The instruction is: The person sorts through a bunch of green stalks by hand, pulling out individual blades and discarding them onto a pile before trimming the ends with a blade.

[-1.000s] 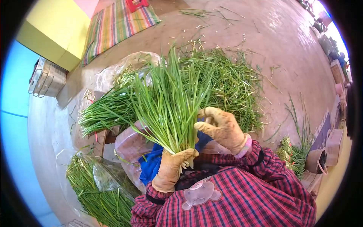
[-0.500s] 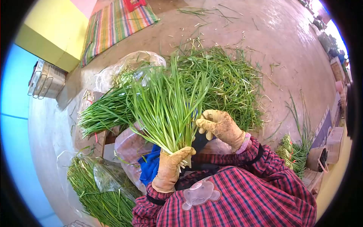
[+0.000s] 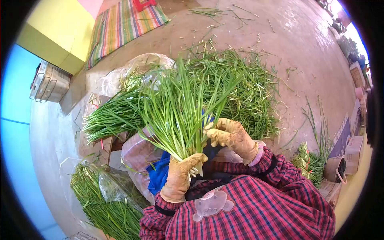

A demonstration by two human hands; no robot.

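Observation:
My left hand (image 3: 180,176), in a dirty yellowish glove, is closed around the pale stem ends of a bunch of garlic chives (image 3: 176,116). The bunch stands upright and its green blades fan out above the fist. At the bunch's right edge, my right hand (image 3: 234,138) is gloved too, with thumb and fingertips pinched on a few blades that lean to the right. How many blades it grips is hidden by the fingers. Behind the bunch a large loose heap of chives (image 3: 248,92) covers the floor.
Left of the bunch, more chives (image 3: 114,116) lie on a low board. A clear plastic bag (image 3: 112,186) with chives sits at lower left. Tied chives (image 3: 306,160) lie at right beside boxes (image 3: 354,150). A striped mat (image 3: 120,30) and a wire rack (image 3: 52,84) are farther off.
My right hand has shifted slightly left and down against the bunch. Some blades on the right side now lean farther right. My left hand keeps its hold.

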